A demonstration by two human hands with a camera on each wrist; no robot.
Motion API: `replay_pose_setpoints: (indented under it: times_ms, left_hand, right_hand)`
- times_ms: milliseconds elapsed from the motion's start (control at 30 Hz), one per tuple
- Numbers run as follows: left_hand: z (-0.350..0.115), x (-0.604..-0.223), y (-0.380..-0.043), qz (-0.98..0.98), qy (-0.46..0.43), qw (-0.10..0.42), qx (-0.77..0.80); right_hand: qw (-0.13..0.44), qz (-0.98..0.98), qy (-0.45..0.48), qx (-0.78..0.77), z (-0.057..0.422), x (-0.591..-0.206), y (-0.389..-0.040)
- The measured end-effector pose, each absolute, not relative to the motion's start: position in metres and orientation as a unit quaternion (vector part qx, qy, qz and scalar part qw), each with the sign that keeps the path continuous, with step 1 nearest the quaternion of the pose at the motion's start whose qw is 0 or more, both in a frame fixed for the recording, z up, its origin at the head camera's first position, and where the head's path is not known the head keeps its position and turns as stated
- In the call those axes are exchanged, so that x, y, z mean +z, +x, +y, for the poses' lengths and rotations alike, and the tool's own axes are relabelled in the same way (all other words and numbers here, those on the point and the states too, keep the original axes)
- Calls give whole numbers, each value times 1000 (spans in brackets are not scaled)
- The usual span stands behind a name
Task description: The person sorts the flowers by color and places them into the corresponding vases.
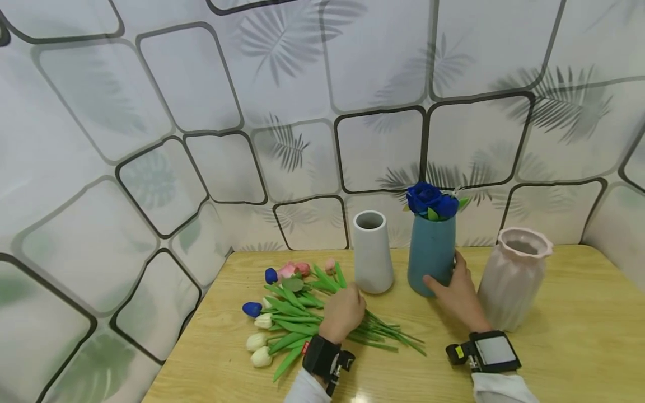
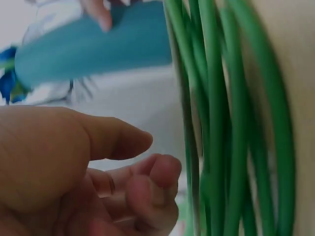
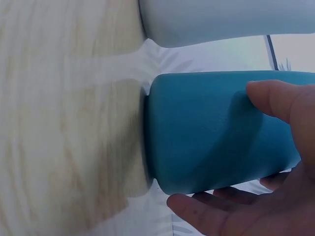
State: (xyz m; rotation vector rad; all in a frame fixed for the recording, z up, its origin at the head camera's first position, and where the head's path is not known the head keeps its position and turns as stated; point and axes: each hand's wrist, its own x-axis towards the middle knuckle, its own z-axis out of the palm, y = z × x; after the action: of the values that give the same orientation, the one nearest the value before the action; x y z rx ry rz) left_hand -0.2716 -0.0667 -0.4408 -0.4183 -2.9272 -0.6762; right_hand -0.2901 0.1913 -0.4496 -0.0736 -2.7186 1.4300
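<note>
A blue vase [image 1: 432, 254] stands upright on the table with blue roses [image 1: 428, 200] in its mouth. My right hand [image 1: 459, 294] holds its lower part, thumb [image 3: 275, 98] on the near side and fingers around the far side. Left of it, my left hand [image 1: 344, 313] is over a bundle of artificial flowers, mainly tulips, lying flat. In the left wrist view its thumb [image 2: 118, 137] and loosely bent fingers [image 2: 160, 182] are beside the green stems [image 2: 231, 118], with nothing visible between them. White tulips [image 1: 261, 356] and blue tulips [image 1: 252, 309] face left.
A white vase [image 1: 373, 257] stands at the back, between the bundle and the blue vase. The pale pink ribbed vase [image 1: 514, 285] is to the right, close beside my right wrist. Behind the wooden table [image 1: 569, 347] hangs a patterned cloth [image 1: 297, 168].
</note>
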Motion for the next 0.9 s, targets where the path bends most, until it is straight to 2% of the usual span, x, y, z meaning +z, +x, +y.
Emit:
replay_pose_setpoints:
  times_ms: [100,367,600,833,900]
  left_hand:
    - [-81,-442,-274,-966,-120,51,-221]
    - [-88,-445,-280,-944,-156,-40,-286]
    - [-88,-448,-280,-946,-142,-32,-289]
    - [-98,-441,-274,-957,-151,25,-248]
    - [-103,-437,-272,-958,-158,22,-240]
  right_hand:
    - [26,-889,-21,456,191,-450,-291]
    - [14,-893,-15,449,195,-448,-292]
    - [1,-893,-14,450,196,-445,-290]
    - [10,-891,-2,453,197,-446,-290]
    - [9,-890,1,455,198,-445,-291]
